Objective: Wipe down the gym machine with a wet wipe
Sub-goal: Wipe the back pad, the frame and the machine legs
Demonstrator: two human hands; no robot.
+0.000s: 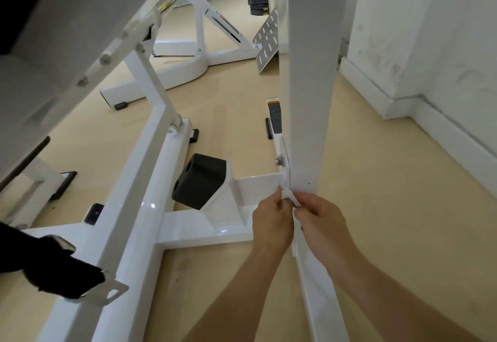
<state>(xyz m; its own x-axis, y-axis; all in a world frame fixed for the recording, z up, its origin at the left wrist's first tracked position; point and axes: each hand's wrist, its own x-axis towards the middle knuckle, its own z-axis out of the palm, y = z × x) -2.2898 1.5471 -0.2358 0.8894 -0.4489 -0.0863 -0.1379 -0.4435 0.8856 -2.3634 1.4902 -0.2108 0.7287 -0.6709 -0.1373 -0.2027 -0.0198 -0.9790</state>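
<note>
Machine (145, 180) — white gloss frame, one black bumper (200, 180) at centre. Two hands at 5 o'clock: left hand (271, 220) and right hand (322, 223) both pinch one wipe (290, 197) — white, crumpled — at the upright's (306, 99) foot, 3 o'clock of the bumper.

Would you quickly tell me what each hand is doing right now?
Left hand: pinching the wipe.
Right hand: pinching the same wipe.
</note>
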